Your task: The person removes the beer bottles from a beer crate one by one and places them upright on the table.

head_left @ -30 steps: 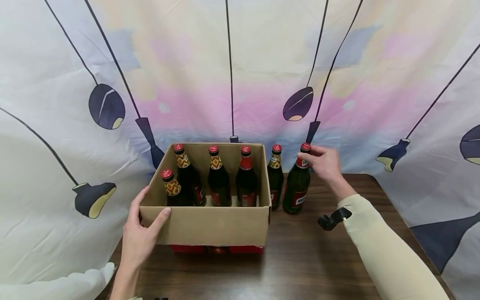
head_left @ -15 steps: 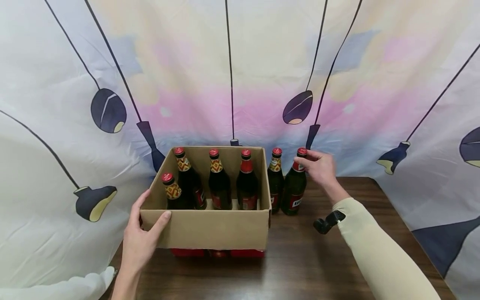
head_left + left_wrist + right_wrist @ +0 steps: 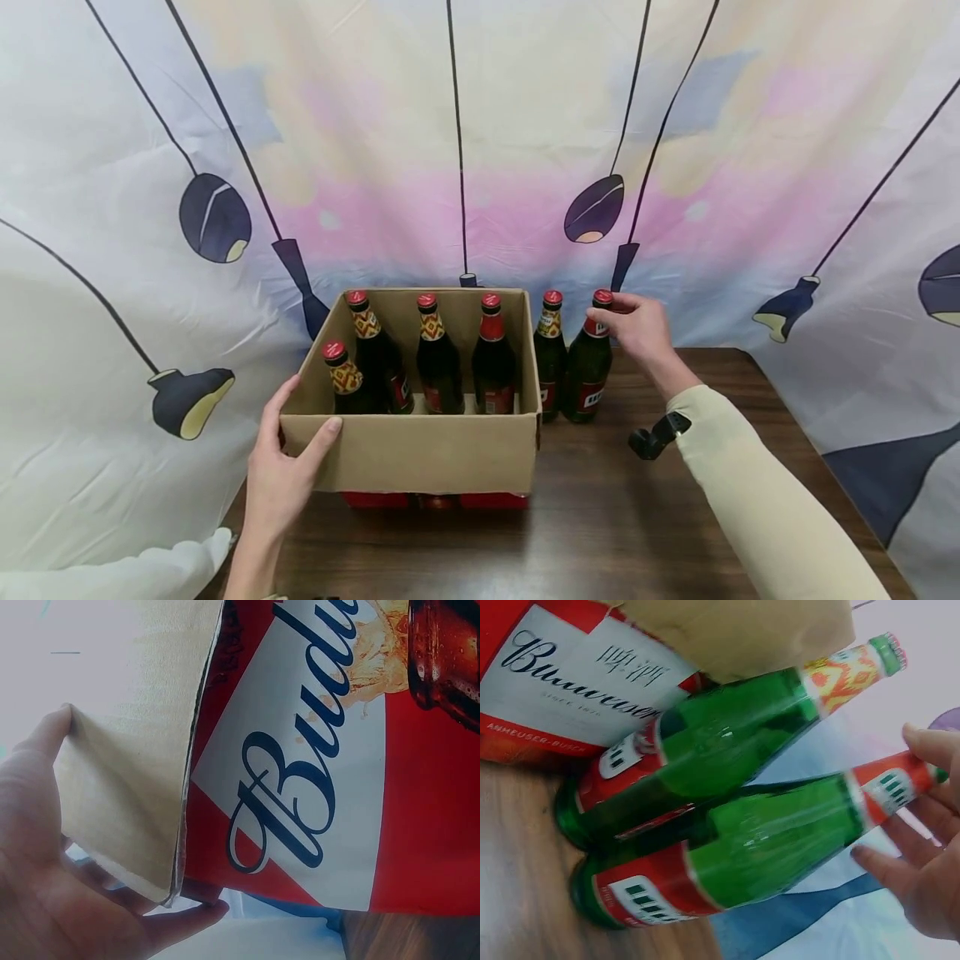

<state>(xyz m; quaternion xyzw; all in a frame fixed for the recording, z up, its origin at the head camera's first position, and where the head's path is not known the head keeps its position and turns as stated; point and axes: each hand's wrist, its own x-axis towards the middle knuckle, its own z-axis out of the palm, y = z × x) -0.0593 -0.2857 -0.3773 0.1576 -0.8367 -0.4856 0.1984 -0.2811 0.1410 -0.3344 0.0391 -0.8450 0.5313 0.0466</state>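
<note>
An open cardboard box (image 3: 420,454), red Budweiser print on its lower outside, stands on the table. Several dark bottles with red caps are upright in it, among them a red-necked bottle (image 3: 493,358). My left hand (image 3: 281,471) grips the box's near left corner, thumb on the front flap, fingers round the side. Right of the box stand two green beer bottles: one with a patterned neck label (image 3: 735,742) close to the box wall, and a red-necked beer bottle (image 3: 780,840) beside it. My right hand (image 3: 641,333) holds this last one by the neck, just under the cap.
The brown wooden table (image 3: 622,525) extends in front of the box and to the right. Behind it hangs a cloth backdrop (image 3: 540,125) printed with lamps. A white scalloped edge (image 3: 172,562) shows at the lower left.
My right hand has brought the red-necked beer bottle leftward, close against the patterned-neck bottle; it has hardly moved in the last half second. The left hand stays on the box corner.
</note>
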